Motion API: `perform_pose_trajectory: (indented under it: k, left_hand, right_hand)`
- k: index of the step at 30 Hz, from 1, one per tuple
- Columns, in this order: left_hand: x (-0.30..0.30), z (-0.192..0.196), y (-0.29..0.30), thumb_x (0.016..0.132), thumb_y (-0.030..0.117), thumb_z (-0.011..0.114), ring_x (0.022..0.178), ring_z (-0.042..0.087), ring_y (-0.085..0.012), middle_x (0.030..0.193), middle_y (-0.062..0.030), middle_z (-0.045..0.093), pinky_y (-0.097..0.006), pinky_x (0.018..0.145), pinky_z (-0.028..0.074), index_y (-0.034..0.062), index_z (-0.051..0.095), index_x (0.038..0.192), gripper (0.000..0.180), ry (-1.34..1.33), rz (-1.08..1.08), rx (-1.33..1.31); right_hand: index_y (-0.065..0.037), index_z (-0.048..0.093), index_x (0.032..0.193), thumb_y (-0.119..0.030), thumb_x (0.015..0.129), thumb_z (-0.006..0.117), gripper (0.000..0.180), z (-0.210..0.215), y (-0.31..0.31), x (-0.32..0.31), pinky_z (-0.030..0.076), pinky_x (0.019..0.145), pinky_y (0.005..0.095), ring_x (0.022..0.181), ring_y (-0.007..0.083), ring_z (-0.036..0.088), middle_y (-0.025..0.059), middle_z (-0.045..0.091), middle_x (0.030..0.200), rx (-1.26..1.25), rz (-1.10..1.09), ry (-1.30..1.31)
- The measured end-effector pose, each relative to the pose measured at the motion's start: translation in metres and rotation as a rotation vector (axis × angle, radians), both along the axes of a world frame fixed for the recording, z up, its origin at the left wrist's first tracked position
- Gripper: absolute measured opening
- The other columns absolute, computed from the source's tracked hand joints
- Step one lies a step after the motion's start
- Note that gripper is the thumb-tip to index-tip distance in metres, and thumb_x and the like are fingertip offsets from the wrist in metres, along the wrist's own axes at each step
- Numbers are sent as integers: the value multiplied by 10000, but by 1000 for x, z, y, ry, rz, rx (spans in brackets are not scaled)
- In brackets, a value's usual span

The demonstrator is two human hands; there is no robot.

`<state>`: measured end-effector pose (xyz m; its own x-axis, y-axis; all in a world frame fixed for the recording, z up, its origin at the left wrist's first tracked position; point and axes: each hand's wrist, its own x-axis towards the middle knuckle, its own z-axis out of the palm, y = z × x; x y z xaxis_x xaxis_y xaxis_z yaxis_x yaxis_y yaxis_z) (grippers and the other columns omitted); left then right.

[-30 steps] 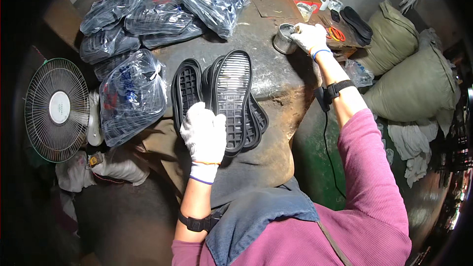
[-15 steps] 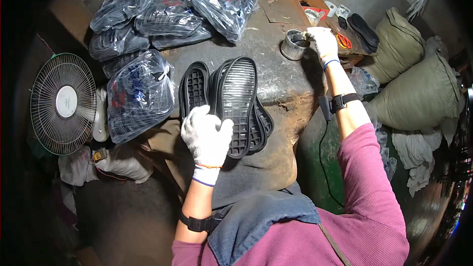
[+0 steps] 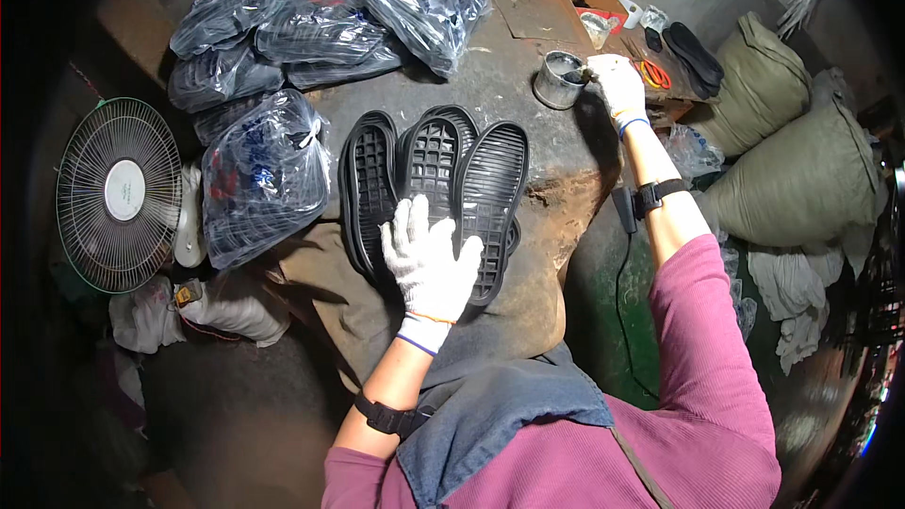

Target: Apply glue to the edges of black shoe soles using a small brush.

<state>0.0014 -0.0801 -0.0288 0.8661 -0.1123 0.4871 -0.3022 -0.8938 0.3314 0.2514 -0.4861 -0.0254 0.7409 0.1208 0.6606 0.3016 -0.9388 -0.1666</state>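
Note:
My left hand [image 3: 429, 259], in a white glove, rests on the near ends of several black rubber shoe soles [image 3: 432, 184] lying tread up on the worn table [image 3: 556, 146]. Its fingers curl over the heel of the rightmost sole [image 3: 490, 203]. My right hand [image 3: 617, 85], also gloved, reaches to the far right of the table and holds something small at the rim of a small metal can [image 3: 558, 80]. What it grips is hidden by the glove.
Several clear bags of black soles [image 3: 325, 24] are piled at the table's far left, another bag [image 3: 259, 174] near its left edge. A fan [image 3: 118, 193] stands left. Scissors [image 3: 652, 73], cardboard [image 3: 547, 14], dark insoles [image 3: 693, 52] and stuffed sacks [image 3: 797, 179] lie to the right.
My left hand stayed on the soles' near ends. My right hand stayed at the can, shifting slightly at its rim. The view moved a little.

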Motion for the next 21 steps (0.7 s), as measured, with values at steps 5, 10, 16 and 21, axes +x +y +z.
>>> perform_pose_trajectory:
  k: [5, 10, 16, 21]
  left_hand:
    - [8, -1, 16, 702, 197, 882, 1218, 601, -428, 1225, -172, 681, -506, 1064, 468, 83, 699, 942, 323, -111, -71, -200]
    - [15, 25, 53, 871, 83, 754, 726, 668, -171, 1012, -83, 702, -308, 667, 582, 20, 633, 1178, 335, 578, -130, -1021]
    - [24, 37, 76, 928, 124, 659, 933, 762, -268, 1123, -156, 748, -410, 825, 660, -53, 608, 1305, 420, 914, -341, -2023]
    - [26, 60, 43, 992, 475, 581, 1473, 399, -476, 1613, -255, 396, -782, 1156, 265, -15, 328, 1594, 817, 1099, -950, -2410]
  right_hand:
    - [-135, 769, 1036, -287, 988, 575, 251, 7, 18, -1, 522, 969, 359, 1089, 257, 689, 74, 746, 1129, 131, -103, 195]
    - [-133, 768, 999, -261, 987, 561, 243, 21, 6, -7, 530, 937, 369, 1012, 271, 703, 78, 759, 1018, -182, -44, -157]
    - [-85, 729, 918, -213, 957, 638, 161, 12, 28, -18, 566, 817, 386, 851, 235, 704, 69, 753, 898, 1669, -16, 364]
    - [-2, 677, 1112, -177, 987, 605, 227, 46, 64, -58, 541, 968, 471, 1015, 323, 666, 130, 707, 973, 2194, 556, 456]
